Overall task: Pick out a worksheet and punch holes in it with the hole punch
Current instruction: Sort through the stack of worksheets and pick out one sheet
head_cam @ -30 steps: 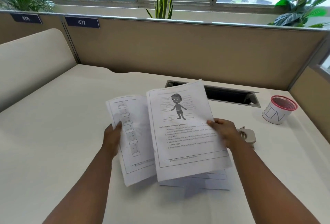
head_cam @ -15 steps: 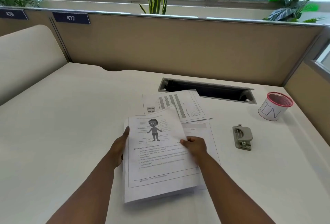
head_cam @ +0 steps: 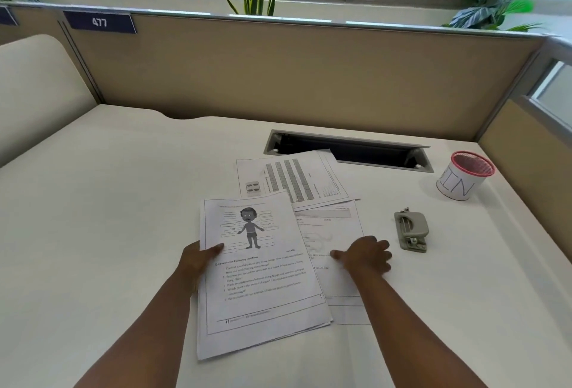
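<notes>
My left hand (head_cam: 198,264) grips the left edge of a worksheet (head_cam: 263,282) with a cartoon figure of a child and printed questions; another sheet lies under it in the same grip. My right hand (head_cam: 365,256) rests flat, fingers apart, on a sheet with a form (head_cam: 334,233) lying on the white desk (head_cam: 93,202). A sheet with grey table columns (head_cam: 294,180) lies behind it. The grey hole punch (head_cam: 411,230) sits on the desk just right of my right hand, untouched.
A white cup with a red mesh rim (head_cam: 464,178) marked "IN" stands at the far right. A dark cable slot (head_cam: 349,149) runs along the back of the desk, below the tan partition (head_cam: 309,72). A cream panel (head_cam: 31,84) borders the left side.
The held sheets came down from in front of me to the desk. My right hand let go of the cartoon worksheet and moved right onto the form sheet.
</notes>
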